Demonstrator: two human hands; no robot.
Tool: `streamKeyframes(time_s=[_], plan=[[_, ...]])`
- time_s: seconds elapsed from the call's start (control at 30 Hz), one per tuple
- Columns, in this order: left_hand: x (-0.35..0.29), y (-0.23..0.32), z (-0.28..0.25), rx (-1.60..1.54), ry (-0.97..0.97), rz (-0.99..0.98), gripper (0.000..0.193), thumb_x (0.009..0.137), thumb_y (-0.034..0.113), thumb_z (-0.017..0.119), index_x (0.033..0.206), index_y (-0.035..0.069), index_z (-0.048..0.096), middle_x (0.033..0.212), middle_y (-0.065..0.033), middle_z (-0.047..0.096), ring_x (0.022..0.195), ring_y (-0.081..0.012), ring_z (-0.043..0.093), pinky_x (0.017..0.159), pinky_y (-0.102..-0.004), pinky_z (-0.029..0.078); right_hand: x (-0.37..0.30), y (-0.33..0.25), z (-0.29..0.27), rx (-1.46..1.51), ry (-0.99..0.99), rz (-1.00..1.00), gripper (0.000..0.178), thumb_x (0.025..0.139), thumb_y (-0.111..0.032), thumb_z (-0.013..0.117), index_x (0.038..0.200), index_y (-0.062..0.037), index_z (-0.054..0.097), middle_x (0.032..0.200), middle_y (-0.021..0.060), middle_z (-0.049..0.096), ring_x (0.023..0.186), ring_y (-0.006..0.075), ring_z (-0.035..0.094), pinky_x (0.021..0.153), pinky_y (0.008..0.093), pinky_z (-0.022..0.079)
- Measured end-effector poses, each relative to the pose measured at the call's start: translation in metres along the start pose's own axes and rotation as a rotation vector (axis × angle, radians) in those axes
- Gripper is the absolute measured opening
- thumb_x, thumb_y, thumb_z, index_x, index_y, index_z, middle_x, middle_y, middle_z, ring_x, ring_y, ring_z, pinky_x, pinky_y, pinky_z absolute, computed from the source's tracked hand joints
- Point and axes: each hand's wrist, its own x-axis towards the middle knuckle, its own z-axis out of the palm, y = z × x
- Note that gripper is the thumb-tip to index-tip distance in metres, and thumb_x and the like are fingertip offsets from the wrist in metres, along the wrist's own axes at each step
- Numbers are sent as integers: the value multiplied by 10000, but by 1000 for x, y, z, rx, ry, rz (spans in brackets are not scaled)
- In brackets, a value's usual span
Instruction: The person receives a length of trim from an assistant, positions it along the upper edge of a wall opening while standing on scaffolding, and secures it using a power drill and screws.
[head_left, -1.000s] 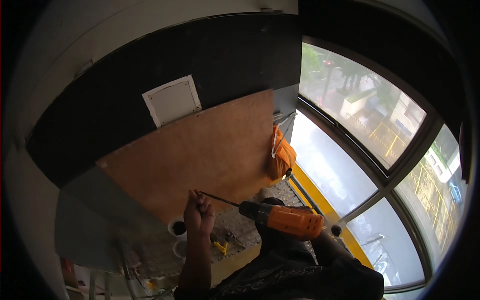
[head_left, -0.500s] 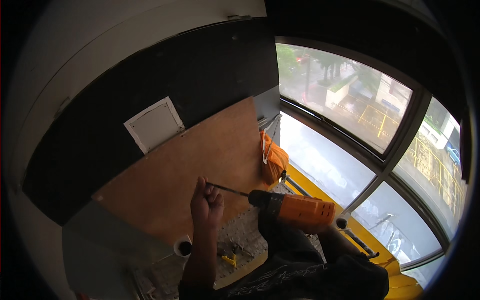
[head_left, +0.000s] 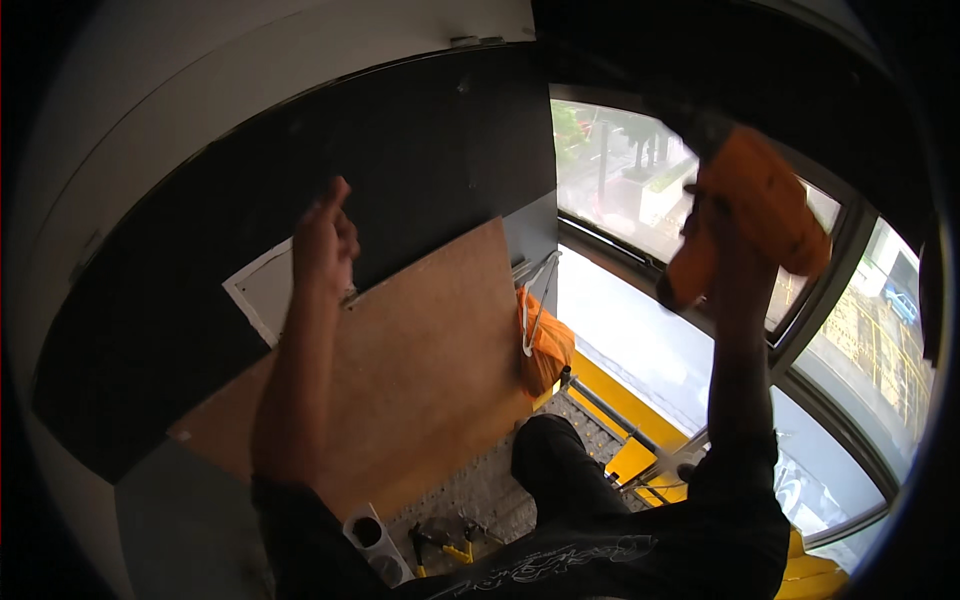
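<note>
My right hand (head_left: 738,265) is wrapped round the handle of an orange and black power drill (head_left: 768,200), raised in front of the window at the upper right. The drill's dark front end points up and left; its long bit is hard to make out against the dark wall. My left hand (head_left: 325,245) is up beside a white-framed square panel (head_left: 262,290) in the black wall. Its index finger stretches upward, the other fingers are partly bent, and nothing shows in them. Below it leans a large brown board (head_left: 400,370).
An orange bag (head_left: 545,355) hangs at the board's right end. Below are yellow and black tools (head_left: 455,545), a white holder with round openings (head_left: 375,540) and a metal platform (head_left: 480,470). A grey pipe rail (head_left: 610,410) and yellow ledge lie by the window (head_left: 640,300).
The drill has swung up and right from low in front of me, in my right hand. My left hand has let go of the drill's bit and risen up and left.
</note>
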Motion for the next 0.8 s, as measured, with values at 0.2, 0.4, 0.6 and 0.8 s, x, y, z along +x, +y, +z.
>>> streamKeyframes(time_s=[0.2,0.4,0.6,0.8], plan=[[128,44,8,84,101,133,399,791,396,800,835,128,508,563,75,291,426,-35,259,385,-206,187,112,33,41,-110,-60,22,273,857,-221,684,1008,-4,616,753,50,631,647,125,603,590,278,484],[189,48,42,31,115,174,329,826,329,772,793,117,522,575,60,300,456,-45,285,403,-212,207,163,71,82,-116,-154,-38,270,815,-212,720,983,-23,626,712,31,610,585,118,590,539,261,486],[208,43,51,9,119,336,290,820,299,775,826,112,554,586,70,309,464,-47,287,419,-214,222,185,97,109,-154,-199,-89,273,796,-216,740,964,-36,622,710,33,619,594,129,604,545,283,501],[208,38,49,21,88,353,279,814,287,782,837,119,561,583,74,303,465,-46,286,418,-206,218,189,101,124,-165,-184,-66,258,793,-223,739,934,-40,626,677,25,611,586,127,598,535,278,486]])
